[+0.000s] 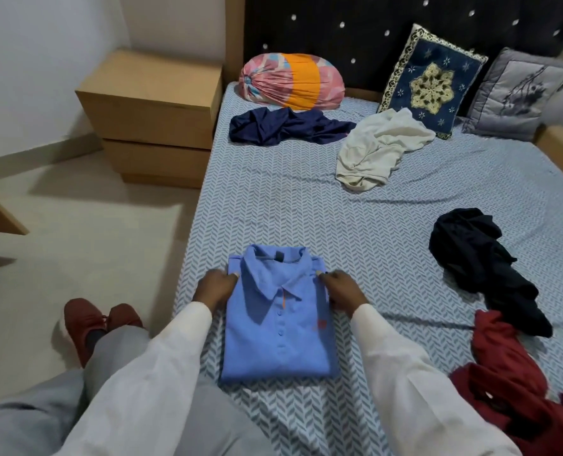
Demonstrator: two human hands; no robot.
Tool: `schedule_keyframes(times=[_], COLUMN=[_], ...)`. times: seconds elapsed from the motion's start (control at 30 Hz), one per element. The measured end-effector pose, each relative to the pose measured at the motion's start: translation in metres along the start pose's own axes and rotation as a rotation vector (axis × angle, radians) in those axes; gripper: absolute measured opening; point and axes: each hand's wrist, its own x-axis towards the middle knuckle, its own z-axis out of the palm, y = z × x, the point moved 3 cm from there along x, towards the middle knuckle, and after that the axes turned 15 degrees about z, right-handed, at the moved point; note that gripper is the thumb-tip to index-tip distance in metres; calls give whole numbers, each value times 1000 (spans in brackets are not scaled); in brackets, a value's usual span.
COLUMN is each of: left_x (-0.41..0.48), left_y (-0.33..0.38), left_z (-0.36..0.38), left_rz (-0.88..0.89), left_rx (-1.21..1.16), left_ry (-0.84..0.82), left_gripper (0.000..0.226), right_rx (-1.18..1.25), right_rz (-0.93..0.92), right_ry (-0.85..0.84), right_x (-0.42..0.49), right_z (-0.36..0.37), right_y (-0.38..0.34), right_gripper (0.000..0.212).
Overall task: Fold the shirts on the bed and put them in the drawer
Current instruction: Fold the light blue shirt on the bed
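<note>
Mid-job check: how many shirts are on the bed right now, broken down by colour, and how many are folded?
Light blue polo shirt, folded: 1
Navy blue shirt, crumpled: 1
Off-white shirt, crumpled: 1
Black shirt, crumpled: 1
Dark red shirt, crumpled: 1
Total: 5, with 1 folded

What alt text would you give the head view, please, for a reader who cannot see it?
A person's left hand and right hand hold the sides of a folded blue polo shirt on a bed. A crumpled navy shirt, cream shirt, black shirt and red shirt lie around it; a bedside drawer unit stands left.
</note>
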Motion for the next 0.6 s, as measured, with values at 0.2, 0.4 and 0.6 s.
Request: schedule_keyframes(times=[0.2, 0.4, 0.6], left_x=[-95, -124, -124], left_y=[-23, -26, -28], left_z=[17, 8, 6], left_rz=[-106, -56, 60], left_rx=[-215, -123, 547], left_ry=[-264, -186, -205], left_gripper=[30, 26, 50], right_rx=[-172, 23, -458], right_rz=[110, 151, 65], right_ry=[-278, -429, -76], right_x=[-73, -101, -91], right_z=[10, 16, 21], right_y=[57, 92, 94], right_gripper=[28, 35, 44])
